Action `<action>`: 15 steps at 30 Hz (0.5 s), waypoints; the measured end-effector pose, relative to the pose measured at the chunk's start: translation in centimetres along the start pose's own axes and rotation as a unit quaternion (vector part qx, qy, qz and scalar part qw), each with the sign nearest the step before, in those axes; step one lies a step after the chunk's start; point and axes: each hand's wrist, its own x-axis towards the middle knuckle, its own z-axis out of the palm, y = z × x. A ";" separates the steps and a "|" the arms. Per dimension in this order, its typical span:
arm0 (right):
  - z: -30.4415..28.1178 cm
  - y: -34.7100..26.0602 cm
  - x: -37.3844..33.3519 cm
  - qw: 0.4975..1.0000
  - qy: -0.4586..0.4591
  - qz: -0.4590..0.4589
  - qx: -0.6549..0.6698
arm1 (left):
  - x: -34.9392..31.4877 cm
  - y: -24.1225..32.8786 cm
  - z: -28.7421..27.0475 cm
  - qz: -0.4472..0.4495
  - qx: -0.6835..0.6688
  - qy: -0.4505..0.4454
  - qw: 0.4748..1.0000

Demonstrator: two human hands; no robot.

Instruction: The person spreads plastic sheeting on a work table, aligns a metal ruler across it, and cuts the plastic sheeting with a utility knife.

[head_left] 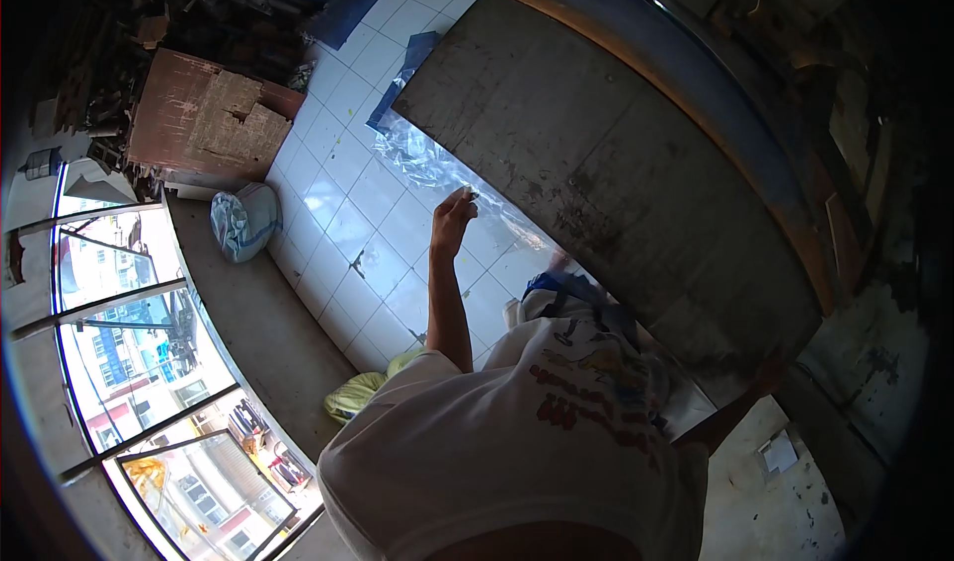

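Note:
My left hand (454, 221) is raised beside the long edge of a dark, scuffed tabletop (596, 154), its fingers pinched together. A small pale bit shows at the fingertips, too small to name. Behind that hand, crumpled clear plastic film (412, 156) hangs along the table's edge above the tiles. My right arm reaches out to the table's near right corner, where my right hand (767, 374) is dark and blurred, its fingers not readable. Blue sheeting (405, 82) sticks out by the table's far left corner.
White floor tiles (348, 203) run left of the table. A tied white sack (245, 221) and a yellow-green bundle (355, 396) sit near the ledge (253, 298) under the windows. Broken boards (214, 114) are piled at the far left. A curved panel (686, 84) stands behind the table.

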 end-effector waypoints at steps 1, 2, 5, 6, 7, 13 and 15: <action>0.9 2.3 -2.5 0.998 0.008 0.007 -0.062 | 0.9 -0.8 1.3 -0.018 0.007 -0.023 1.000; 0.8 2.1 -2.3 0.994 0.026 -0.011 -0.109 | 0.5 -1.1 1.1 -0.002 0.017 -0.012 1.000; -0.1 -0.5 -2.3 0.993 -0.004 0.088 0.083 | -0.6 -1.0 2.4 -0.014 -0.026 0.022 0.999; -0.6 -0.2 -2.4 0.993 -0.009 0.094 0.074 | -0.5 -1.5 2.3 -0.023 -0.026 0.015 0.999; -1.0 0.3 -2.9 0.999 0.033 0.020 0.003 | 0.2 -2.4 2.2 -0.020 -0.058 -0.010 0.998; -5.4 -2.3 -5.4 0.947 -0.112 0.215 0.210 | 0.9 -3.5 2.9 -0.025 -0.116 0.017 0.993; -7.2 -3.7 -5.6 0.907 -0.127 0.289 0.279 | 1.0 -3.7 2.2 -0.017 -0.135 0.045 0.990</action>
